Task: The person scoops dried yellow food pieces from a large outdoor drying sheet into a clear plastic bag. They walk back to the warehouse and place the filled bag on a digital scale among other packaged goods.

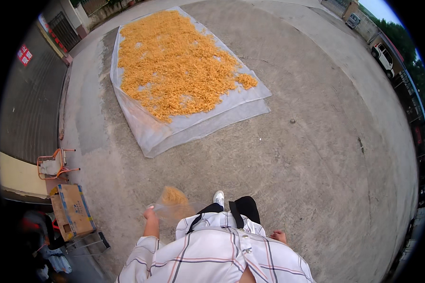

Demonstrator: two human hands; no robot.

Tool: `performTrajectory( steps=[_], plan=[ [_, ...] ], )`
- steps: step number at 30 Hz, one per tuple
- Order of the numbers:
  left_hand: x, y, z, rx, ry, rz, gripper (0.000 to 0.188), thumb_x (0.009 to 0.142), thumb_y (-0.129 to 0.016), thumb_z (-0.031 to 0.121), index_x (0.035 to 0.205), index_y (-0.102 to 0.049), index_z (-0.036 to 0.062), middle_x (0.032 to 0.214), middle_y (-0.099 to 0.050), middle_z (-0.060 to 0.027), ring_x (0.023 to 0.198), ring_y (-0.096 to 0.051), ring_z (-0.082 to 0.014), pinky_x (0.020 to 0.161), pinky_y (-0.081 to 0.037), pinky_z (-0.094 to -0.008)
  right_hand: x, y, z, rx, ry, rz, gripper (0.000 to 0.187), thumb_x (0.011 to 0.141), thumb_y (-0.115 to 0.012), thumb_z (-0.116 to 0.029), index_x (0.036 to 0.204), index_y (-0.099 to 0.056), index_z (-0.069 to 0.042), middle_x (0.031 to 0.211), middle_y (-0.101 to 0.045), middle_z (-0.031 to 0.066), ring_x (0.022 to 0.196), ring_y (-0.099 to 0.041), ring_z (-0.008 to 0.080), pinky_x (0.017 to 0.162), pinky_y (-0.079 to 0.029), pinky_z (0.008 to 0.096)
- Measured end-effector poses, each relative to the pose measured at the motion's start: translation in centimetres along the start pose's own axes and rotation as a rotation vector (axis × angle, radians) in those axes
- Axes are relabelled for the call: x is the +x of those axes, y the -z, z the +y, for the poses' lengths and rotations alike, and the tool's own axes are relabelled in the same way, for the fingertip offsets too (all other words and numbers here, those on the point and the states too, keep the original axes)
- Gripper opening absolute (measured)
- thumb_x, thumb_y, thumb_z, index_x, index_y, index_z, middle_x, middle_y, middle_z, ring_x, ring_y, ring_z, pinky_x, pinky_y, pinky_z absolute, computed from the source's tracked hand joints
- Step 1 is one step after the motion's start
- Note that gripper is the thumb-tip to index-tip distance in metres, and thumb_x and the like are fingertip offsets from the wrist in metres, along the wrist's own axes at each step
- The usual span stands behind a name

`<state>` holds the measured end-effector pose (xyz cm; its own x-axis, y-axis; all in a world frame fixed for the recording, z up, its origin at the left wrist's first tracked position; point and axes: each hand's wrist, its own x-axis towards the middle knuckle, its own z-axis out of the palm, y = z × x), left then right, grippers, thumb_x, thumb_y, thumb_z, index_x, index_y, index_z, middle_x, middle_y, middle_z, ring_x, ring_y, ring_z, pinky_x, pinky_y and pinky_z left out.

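My left hand (149, 212) hangs at my left side, closed on the top edge of a clear plastic bag (180, 208). Yellow-orange pieces (173, 194) fill the lower part of the bag; they look like the ones spread out ahead. My right hand (279, 236) is low at my right side with its fingers curled in, and nothing shows in it. On the ground ahead lies a pale plastic sheet (174, 139), covered by a broad layer of small yellow-orange strips (179, 66). What the strips are I cannot tell.
Grey concrete (311, 155) surrounds the sheet. At left stand an orange-framed chair (55, 165) and a cardboard box (75, 210) on a metal-legged stand, beside a roller shutter (35, 99). A white car (383, 59) is parked at far right. My white shoe (218, 198) shows below me.
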<state>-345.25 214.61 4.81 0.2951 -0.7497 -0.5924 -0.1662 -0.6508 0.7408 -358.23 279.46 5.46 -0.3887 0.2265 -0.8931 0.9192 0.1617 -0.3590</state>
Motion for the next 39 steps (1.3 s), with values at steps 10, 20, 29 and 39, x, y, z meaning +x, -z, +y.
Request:
performTrajectory(
  steps=[10,20,29,39],
  plan=[
    [0.0,-8.2,3.6,-0.199,0.25,-0.05,0.02,0.077,-0.06,0.016,0.09,-0.051,0.0042,0.082,-0.052,-0.007,0.073,-0.053,-0.0262,0.07,-0.046,-0.0402,10.7,1.2,-16.9,-0.28,0.046,-0.075,0.028,0.077,-0.049,-0.004,0.105,-0.055,0.001,0.081,-0.064,0.0125,0.069,-0.064,0.0221,0.056,-0.053,0.0333],
    [-11.6,-22.1,4.4,-0.341,0.136,0.004,0.036,0.078,-0.055,0.009,0.11,-0.047,-0.0065,0.105,-0.056,-0.0189,0.087,-0.059,-0.033,0.073,-0.048,-0.046,18.4,-2.4,-50.3,-0.437,0.409,-0.082,0.026,0.081,-0.047,-0.006,0.106,-0.054,-0.002,0.083,-0.063,0.0087,0.067,-0.062,0.0159,0.055,-0.05,0.027],
    [-13.0,-31.8,3.6,-0.414,0.224,-0.025,0.019,0.086,-0.046,0.019,0.086,-0.051,0.0011,0.074,-0.053,-0.0071,0.07,-0.054,-0.0212,0.061,-0.044,-0.038,25.8,-5.6,-62.6,-0.509,0.42,-0.12,0.026,0.081,-0.047,-0.005,0.105,-0.054,-0.001,0.082,-0.063,0.0111,0.067,-0.063,0.0171,0.054,-0.05,0.0284],
    [-15.8,-37.0,-0.4,-0.37,0.297,0.18,0.012,0.083,-0.047,0.012,0.076,-0.052,0.0029,0.065,-0.051,-0.0082,0.066,-0.052,-0.0246,0.059,-0.04,-0.0369,31.7,-7.6,-69.6,-0.587,0.125,-0.229,0.025,0.082,-0.047,-0.006,0.105,-0.054,-0.002,0.079,-0.064,0.0115,0.063,-0.063,0.0189,0.049,-0.051,0.0306]
  ],
)
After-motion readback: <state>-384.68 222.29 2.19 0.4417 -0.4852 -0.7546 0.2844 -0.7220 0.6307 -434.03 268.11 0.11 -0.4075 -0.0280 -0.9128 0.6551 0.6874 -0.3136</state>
